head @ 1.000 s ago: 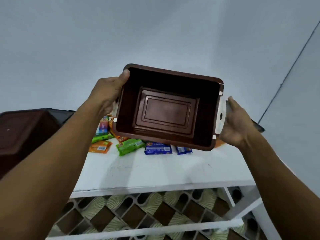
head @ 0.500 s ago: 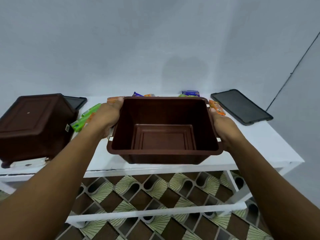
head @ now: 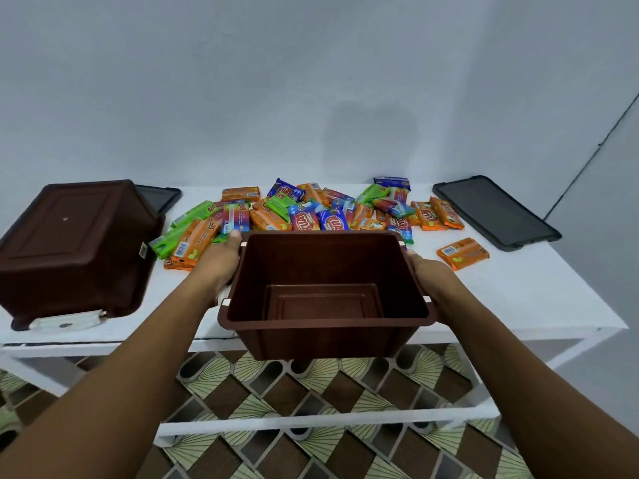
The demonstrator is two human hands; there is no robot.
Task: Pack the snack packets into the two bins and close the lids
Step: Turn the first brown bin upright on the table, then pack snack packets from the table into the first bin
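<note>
1 head-worn wide-angle view, looking forward and down, close above the white table [head: 518, 292], facing the wall [head: 311, 81]

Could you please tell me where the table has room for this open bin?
The widest bare patch of table is front right, bordered by the lone orange packet, the right lid and the front edge. A narrower one lies between the overturned bin and the left hand holding the open bin. The middle back is crowded with the packet pile.

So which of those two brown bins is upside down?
The left bin, standing on the table with its base facing up. The other bin is upright and empty, held between the left hand and right hand.
</note>
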